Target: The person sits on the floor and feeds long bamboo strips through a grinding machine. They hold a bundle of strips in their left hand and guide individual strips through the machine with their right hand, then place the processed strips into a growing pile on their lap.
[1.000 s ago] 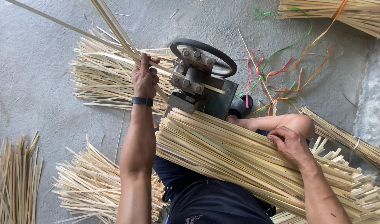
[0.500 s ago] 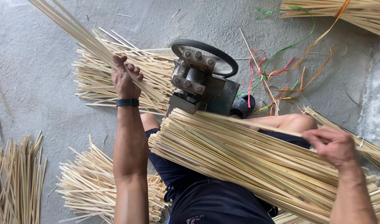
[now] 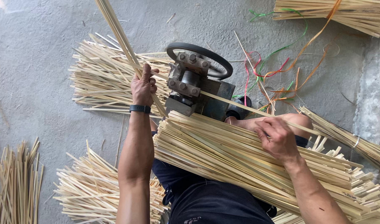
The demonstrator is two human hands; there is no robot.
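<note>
My left hand (image 3: pixel 143 86), with a dark band at the wrist, grips several long bamboo strips (image 3: pixel 117 33) that rise toward the top edge, just left of a small grey metal machine (image 3: pixel 191 89) with a black wheel (image 3: pixel 206 58). My right hand (image 3: pixel 277 139) pinches one thin bamboo strip (image 3: pixel 235 105) whose far end enters the machine. A thick bundle of bamboo strips (image 3: pixel 227 155) lies across my lap, under the right hand.
Piles of split bamboo lie on the grey concrete floor: behind the machine (image 3: pixel 103 79), lower left (image 3: pixel 90 191) and far left (image 3: pixel 14 182). Another bundle (image 3: pixel 335 14) lies top right. Coloured plastic ties (image 3: pixel 281 66) are scattered right of the machine. A raised concrete edge (image 3: pixel 372 99) runs at right.
My left hand drew the held strips leftward, then came back beside the machine. My right hand moved right, then returned holding a single strip with its end in the machine.
</note>
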